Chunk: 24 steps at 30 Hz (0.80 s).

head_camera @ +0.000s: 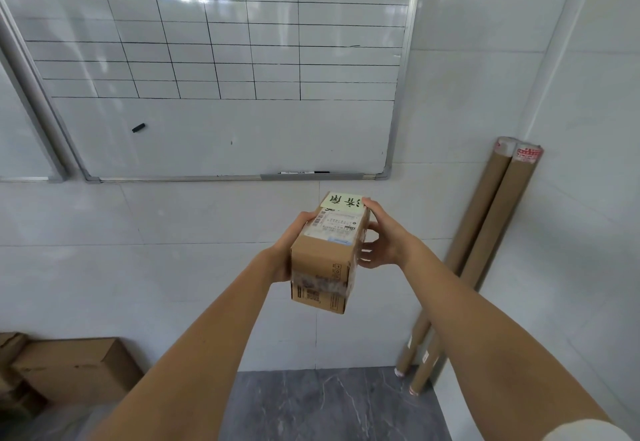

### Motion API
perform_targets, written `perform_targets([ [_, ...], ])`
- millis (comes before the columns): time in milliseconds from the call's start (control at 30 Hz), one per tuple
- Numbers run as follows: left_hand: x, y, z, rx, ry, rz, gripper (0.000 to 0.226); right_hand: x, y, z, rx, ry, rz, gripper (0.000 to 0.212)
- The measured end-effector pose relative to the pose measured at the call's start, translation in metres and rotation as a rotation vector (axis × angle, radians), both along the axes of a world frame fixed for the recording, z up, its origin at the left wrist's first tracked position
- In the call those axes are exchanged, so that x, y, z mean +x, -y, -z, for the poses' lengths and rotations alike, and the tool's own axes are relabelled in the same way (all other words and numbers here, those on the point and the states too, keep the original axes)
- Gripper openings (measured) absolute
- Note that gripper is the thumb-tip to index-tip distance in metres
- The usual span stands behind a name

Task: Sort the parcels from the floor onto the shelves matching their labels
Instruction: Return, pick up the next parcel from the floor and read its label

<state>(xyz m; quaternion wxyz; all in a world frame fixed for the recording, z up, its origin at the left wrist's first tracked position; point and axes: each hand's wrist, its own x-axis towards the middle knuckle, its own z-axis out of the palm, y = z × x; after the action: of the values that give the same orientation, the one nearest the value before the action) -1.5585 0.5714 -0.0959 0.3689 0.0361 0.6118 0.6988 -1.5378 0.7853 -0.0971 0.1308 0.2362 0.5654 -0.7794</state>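
Note:
A small brown cardboard parcel [323, 257] is held up in front of me at chest height, wrapped in clear tape. It carries a white shipping label and a pale green note [342, 202] with handwritten characters at its far end. My left hand [291, 243] grips the parcel's left side. My right hand [379, 238] holds the right side, thumb on the top far corner, fingers curled beneath. No shelf is in view.
A gridded whiteboard [221, 70] hangs on the tiled wall ahead, with markers on its tray. Two long cardboard tubes [485, 253] lean in the right corner. Brown cartons [72, 368] lie on the floor at the lower left. Grey marble floor [329, 406] shows below.

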Motion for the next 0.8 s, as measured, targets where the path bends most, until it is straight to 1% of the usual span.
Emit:
perform_targets([
  [100,0.001,0.001,-0.003,0.027,-0.011,0.008,0.059,-0.003,0.001,0.000,-0.004,-0.031,0.053,0.082],
  [167,-0.001,0.004,-0.003,0.030,-0.002,0.008,0.062,-0.004,0.001,0.001,0.001,-0.043,0.104,0.079],
  [233,-0.005,0.009,-0.004,-0.002,0.013,-0.005,0.071,-0.004,0.001,0.002,0.023,-0.052,0.184,0.077],
  [367,-0.014,0.023,0.001,-0.153,0.007,-0.187,0.093,-0.008,-0.003,0.009,0.012,-0.068,0.372,0.077],
  [467,-0.013,0.024,0.004,-0.174,0.034,-0.229,0.097,-0.010,0.001,0.015,-0.041,-0.088,0.435,0.085],
  [533,-0.013,0.020,0.004,-0.113,0.072,-0.275,0.086,-0.011,0.006,0.018,-0.069,-0.105,0.452,0.092],
  [567,-0.014,0.017,0.004,-0.087,0.071,-0.300,0.082,-0.012,0.008,0.019,-0.074,-0.113,0.449,0.100],
  [633,-0.014,0.014,0.004,-0.071,0.060,-0.348,0.079,-0.013,0.013,0.019,-0.063,-0.125,0.421,0.114],
  [667,-0.015,0.014,0.005,-0.066,0.060,-0.370,0.077,-0.012,0.016,0.018,-0.053,-0.124,0.400,0.115],
  [700,-0.017,0.016,0.007,-0.063,0.059,-0.387,0.074,-0.010,0.017,0.016,-0.032,-0.105,0.371,0.111],
  [800,-0.021,0.024,0.010,-0.075,0.053,-0.413,0.068,-0.004,0.012,0.011,0.041,-0.018,0.281,0.080],
])
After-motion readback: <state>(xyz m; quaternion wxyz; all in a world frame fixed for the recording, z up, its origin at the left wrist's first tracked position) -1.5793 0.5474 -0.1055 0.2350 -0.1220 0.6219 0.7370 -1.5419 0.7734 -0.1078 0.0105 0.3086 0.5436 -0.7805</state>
